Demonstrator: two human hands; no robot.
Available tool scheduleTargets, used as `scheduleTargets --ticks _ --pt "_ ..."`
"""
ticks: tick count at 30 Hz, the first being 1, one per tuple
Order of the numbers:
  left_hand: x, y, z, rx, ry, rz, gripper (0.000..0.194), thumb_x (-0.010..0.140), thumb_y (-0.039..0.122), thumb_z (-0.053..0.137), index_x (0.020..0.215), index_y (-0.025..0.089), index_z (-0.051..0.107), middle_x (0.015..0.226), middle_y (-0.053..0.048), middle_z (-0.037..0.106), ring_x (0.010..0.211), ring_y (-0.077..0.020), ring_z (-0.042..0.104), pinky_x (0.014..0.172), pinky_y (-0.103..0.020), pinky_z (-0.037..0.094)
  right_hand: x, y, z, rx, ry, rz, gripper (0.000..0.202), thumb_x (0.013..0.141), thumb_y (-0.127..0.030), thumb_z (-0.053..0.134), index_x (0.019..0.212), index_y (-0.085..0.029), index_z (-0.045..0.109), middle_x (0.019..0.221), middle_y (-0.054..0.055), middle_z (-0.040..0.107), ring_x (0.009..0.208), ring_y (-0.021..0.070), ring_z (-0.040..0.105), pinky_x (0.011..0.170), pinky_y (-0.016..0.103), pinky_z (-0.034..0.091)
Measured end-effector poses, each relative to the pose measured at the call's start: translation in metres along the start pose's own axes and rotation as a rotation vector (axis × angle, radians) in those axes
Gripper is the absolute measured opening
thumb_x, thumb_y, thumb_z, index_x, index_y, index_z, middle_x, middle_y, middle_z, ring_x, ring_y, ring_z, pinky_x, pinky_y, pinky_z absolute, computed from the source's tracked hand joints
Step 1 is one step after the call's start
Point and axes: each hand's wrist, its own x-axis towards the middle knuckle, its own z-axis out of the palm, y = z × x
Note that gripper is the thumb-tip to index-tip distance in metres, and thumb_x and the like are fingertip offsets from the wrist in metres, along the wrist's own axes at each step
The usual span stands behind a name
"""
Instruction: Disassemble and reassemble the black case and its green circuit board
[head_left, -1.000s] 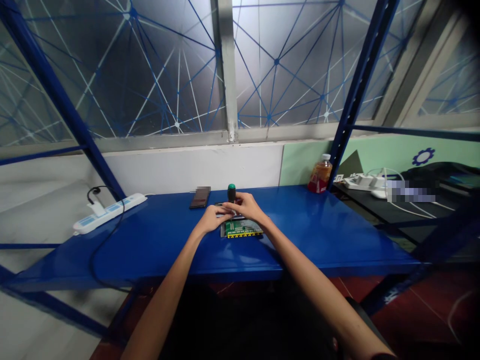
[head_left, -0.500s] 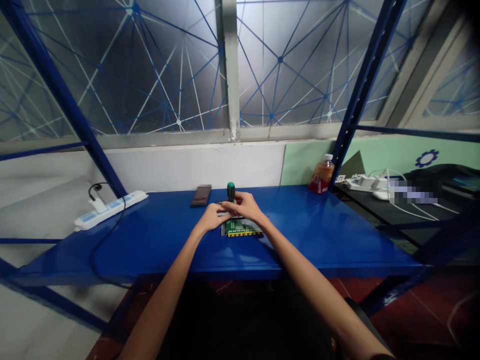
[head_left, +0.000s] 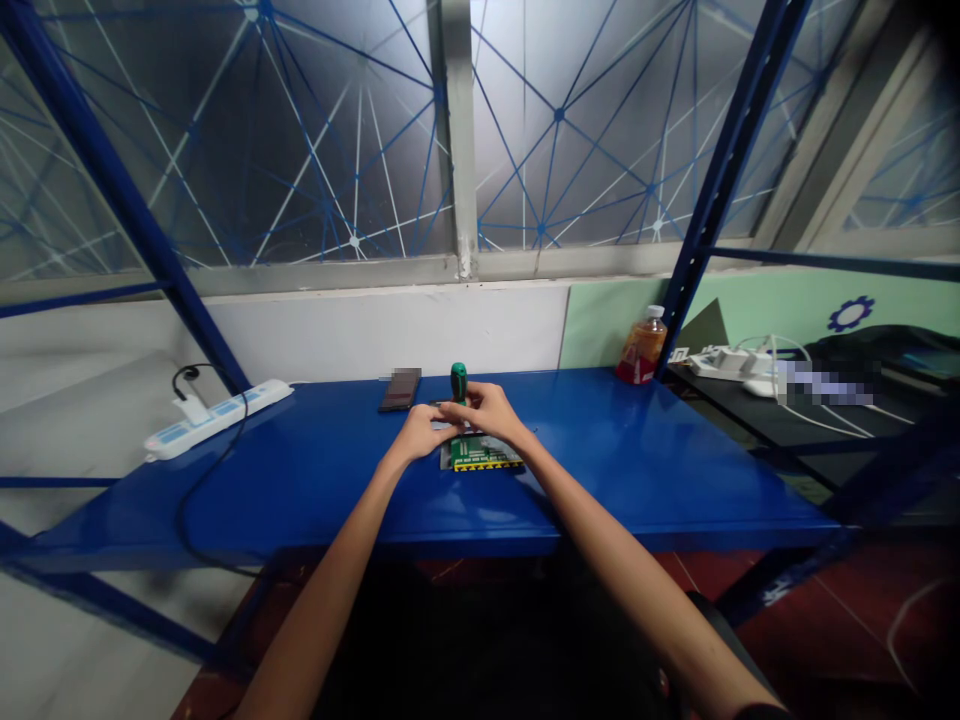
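A screwdriver [head_left: 459, 380] with a green and black handle stands upright over a green circuit board [head_left: 480, 455]. My right hand [head_left: 489, 410] is closed round the lower part of its handle, and its fingers hide the shaft. Beside it, my left hand [head_left: 421, 432] has thumb and fingers drawn together at the board's far left side, close to the shaft. What those fingertips grip is too small to make out. The board has a yellow-and-black connector strip along its near edge and lies flat on the blue table [head_left: 300, 480].
A phone [head_left: 400, 390] lies behind my left hand. At the table's left stands a white power strip [head_left: 221, 418], whose black cable [head_left: 225, 465] hangs over the front edge. A drink bottle [head_left: 642, 348] stands at the back right. Blue rack posts [head_left: 727, 180] rise at both sides.
The whole view has shifted very slightly. Both hands and the screwdriver keep the same position over the board.
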Motion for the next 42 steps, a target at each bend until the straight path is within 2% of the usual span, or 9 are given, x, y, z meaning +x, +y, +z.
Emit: scheduleTargets --ticks 9,18,26,34,42 --pt "-0.0015 -0.0004 0.002 0.041 -0.005 0.068 0.02 0.08 0.028 0.065 0.084 0.012 0.077 0.085 -0.01 0.076 0.083 -0.0251 0.071 0.078 -0.033 0.054 -0.0003 0.0008 0.0001 -0.003 0.017 -0.014 0.037 0.08 -0.053 0.058 0.069 -0.018 0.056 0.059 -0.002 0.051 0.056 0.0105 0.044 0.051 0.025 0.028" --pt "-0.0007 -0.0016 0.0012 0.054 0.024 0.01 0.016 0.075 0.029 0.071 0.079 0.014 0.077 0.083 -0.008 0.077 0.083 -0.0253 0.071 0.078 -0.032 0.053 0.0002 -0.0003 -0.0002 -0.009 0.044 -0.026 0.042 0.079 -0.056 0.059 0.064 -0.019 0.049 0.056 -0.003 0.048 0.054 0.0098 0.041 0.051 0.025 0.027" --pt "-0.0019 0.0016 0.0019 0.049 -0.01 0.067 0.019 0.081 0.028 0.066 0.084 0.013 0.077 0.086 -0.008 0.077 0.083 -0.0241 0.071 0.079 -0.033 0.054 -0.0004 -0.0018 -0.0005 -0.001 0.033 -0.017 0.039 0.08 -0.055 0.058 0.067 -0.018 0.055 0.057 -0.002 0.051 0.054 0.0106 0.044 0.051 0.026 0.029" --pt "-0.0016 0.0006 0.0018 0.074 0.028 0.043 0.019 0.078 0.029 0.069 0.08 0.012 0.076 0.082 -0.009 0.076 0.079 -0.024 0.071 0.074 -0.031 0.054 -0.0001 0.0011 -0.0002 0.019 0.022 0.0 0.035 0.078 -0.052 0.062 0.075 -0.017 0.063 0.061 -0.001 0.055 0.054 0.0106 0.045 0.051 0.025 0.03" --pt "-0.0007 -0.003 0.0028 0.064 0.009 0.074 0.019 0.08 0.027 0.065 0.081 0.011 0.076 0.081 -0.008 0.076 0.077 -0.0227 0.071 0.073 -0.03 0.054 -0.0001 0.0021 0.0001 0.042 0.02 -0.001 0.036 0.078 -0.052 0.062 0.079 -0.015 0.065 0.062 0.0 0.057 0.054 0.0103 0.045 0.051 0.024 0.031"
